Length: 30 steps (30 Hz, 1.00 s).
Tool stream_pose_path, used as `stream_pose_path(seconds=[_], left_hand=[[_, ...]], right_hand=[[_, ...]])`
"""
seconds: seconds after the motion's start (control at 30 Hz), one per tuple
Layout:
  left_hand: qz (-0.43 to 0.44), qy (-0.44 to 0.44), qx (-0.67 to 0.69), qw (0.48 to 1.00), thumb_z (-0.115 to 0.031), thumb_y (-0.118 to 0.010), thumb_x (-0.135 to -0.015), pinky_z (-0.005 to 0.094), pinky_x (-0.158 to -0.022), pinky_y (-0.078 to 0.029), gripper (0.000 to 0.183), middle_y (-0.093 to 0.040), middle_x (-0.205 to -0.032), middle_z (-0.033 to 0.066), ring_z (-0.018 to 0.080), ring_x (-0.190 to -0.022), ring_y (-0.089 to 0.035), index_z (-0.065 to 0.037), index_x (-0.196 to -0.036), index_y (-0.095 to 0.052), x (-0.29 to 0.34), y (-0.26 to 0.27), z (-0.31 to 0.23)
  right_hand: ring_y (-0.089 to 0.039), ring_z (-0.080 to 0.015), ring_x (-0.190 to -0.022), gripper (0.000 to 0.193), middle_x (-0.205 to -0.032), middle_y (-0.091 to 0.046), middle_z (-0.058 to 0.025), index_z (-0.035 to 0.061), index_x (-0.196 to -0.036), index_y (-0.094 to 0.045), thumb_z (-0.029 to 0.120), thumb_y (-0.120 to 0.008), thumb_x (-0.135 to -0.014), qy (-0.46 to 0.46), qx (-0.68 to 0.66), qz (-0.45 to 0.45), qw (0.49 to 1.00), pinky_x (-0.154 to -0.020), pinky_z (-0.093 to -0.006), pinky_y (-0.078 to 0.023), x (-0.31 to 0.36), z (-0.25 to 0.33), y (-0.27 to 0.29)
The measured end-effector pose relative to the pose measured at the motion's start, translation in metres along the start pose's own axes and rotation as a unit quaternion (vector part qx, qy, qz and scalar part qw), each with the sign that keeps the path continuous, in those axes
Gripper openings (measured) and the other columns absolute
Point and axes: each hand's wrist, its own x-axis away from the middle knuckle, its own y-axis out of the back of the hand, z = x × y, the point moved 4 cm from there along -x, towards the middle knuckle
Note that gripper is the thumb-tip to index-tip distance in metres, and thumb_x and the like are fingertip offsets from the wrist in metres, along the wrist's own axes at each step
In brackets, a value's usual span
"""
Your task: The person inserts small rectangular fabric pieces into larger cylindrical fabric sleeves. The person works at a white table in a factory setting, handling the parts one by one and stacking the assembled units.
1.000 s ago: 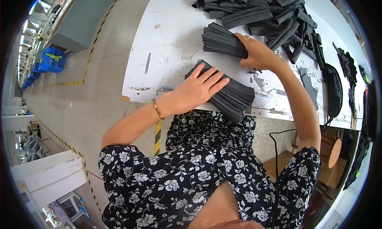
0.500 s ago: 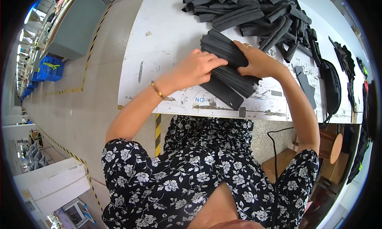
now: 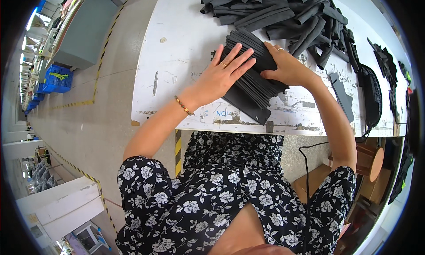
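Observation:
A thick bundle of dark grey-black fabric strips (image 3: 257,92) lies slantwise on the worn white table (image 3: 173,55) in front of me. My left hand (image 3: 220,76) rests flat on the bundle's left side, its fingers stretched and spread. From the right, my right hand (image 3: 290,69) grips the bundle between thumb and fingers; some fingertips are hidden behind it. A wider flat dark strip (image 3: 253,112) sticks out beneath the bundle toward the table's front edge.
A large heap of similar dark strips (image 3: 305,18) covers the table's far side. On the right lie flat grey pieces (image 3: 341,95), a black mesh-like pouch (image 3: 370,97) and more dark fabric (image 3: 384,66). A blue crate (image 3: 57,77) stands at far left, and a wooden stool (image 3: 374,164) below right.
My left hand has opened from curled fingers to a flat, spread palm on the bundle. The bundle's strips have fanned out wider, while my right hand keeps nearly the same place.

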Motion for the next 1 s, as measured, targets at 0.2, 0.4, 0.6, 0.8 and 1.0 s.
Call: stream_pose_path(seconds=[0.2,0.4,0.6,0.8,1.0], left_hand=[[0.017,-0.017,0.032,0.999,0.010,-0.053,-0.083,0.0569,-0.121,-0.015,0.071,-0.027,-0.162,0.0093,0.0298,-0.150,-0.023,-0.009,-0.150,-0.040,-0.001,-0.005,0.005],[-0.011,-0.020,0.043,0.999,0.008,-0.056,-0.084,0.0559,-0.120,-0.020,0.063,-0.032,-0.158,0.0099,0.0287,-0.148,-0.030,-0.010,-0.144,-0.047,0.003,-0.005,0.007],[-0.072,-0.036,0.081,0.993,0.005,-0.062,-0.084,0.0549,-0.118,-0.030,0.032,-0.047,-0.145,0.0085,0.0274,-0.144,-0.038,-0.010,-0.112,-0.062,0.014,-0.005,0.012],[-0.074,-0.017,0.079,0.994,0.005,-0.062,-0.083,0.0551,-0.116,-0.033,0.026,-0.053,-0.139,0.0076,0.0280,-0.142,-0.041,-0.010,-0.104,-0.065,0.015,-0.004,0.010],[-0.087,-0.014,0.033,0.996,0.006,-0.060,-0.082,0.0541,-0.118,-0.028,0.044,-0.046,-0.146,0.0091,0.0284,-0.144,-0.037,-0.009,-0.124,-0.057,0.009,-0.006,0.009]], right_hand=[[-0.046,-0.0467,-0.130,0.097,-0.139,-0.043,-0.0350,0.0043,-0.156,-0.021,0.037,-0.073,-0.081,-0.025,-0.026,0.027,0.999,-0.106,-0.0454,-0.043,0.005,0.011,0.002],[-0.039,-0.0472,-0.136,0.109,-0.144,-0.039,-0.0347,0.0100,-0.158,-0.017,0.049,-0.079,-0.077,-0.015,-0.028,0.039,0.999,-0.109,-0.0471,-0.040,0.009,0.009,0.000],[-0.034,-0.0475,-0.139,0.121,-0.148,-0.034,-0.0356,0.0100,-0.159,-0.013,0.052,-0.083,-0.070,-0.013,-0.038,0.068,0.997,-0.110,-0.0471,-0.039,0.007,0.009,0.001],[-0.034,-0.0480,-0.139,0.124,-0.148,-0.032,-0.0374,0.0082,-0.159,-0.011,0.050,-0.083,-0.068,-0.011,0.013,0.055,0.998,-0.111,-0.0466,-0.039,0.010,0.012,-0.003],[-0.033,-0.0480,-0.140,0.127,-0.149,-0.030,-0.0373,0.0072,-0.159,-0.010,0.057,-0.082,-0.067,0.000,-0.024,0.062,0.998,-0.112,-0.0470,-0.037,0.009,0.008,0.000]])
